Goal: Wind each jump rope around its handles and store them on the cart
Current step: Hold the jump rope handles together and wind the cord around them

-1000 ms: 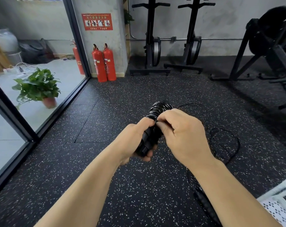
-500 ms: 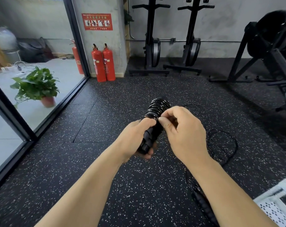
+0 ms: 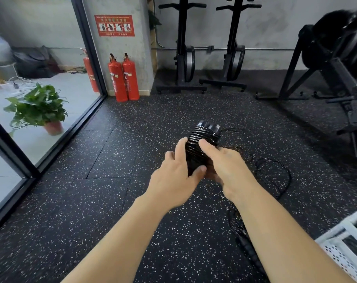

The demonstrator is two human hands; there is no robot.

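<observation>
The winding step looks all but done. The rope (image 3: pixel 202 144) is a tight stack of black coils round its handles, held up in the air above the floor (image 3: pixel 112 201), between both hands. The left hand (image 3: pixel 173 176) grips the lower part, thumb across the front and fingers up its left side. The right hand (image 3: pixel 224 166) lies against the right side with its forefinger straight along the coils; its other fingers are hidden, so I cannot tell whether it clasps the bundle or only presses it.

No loose tail shows, so the forefinger is probably tucking or pinning the last turn. Next the end must be locked under a coil so that nothing springs loose, then the bundle carried to the cart (image 3: pixel 341 242), whose white corner shows at the lower right.

A second rope (image 3: pixel 275 172) lies unwound on the floor, just right of the right forearm, so the task is not finished.
</observation>
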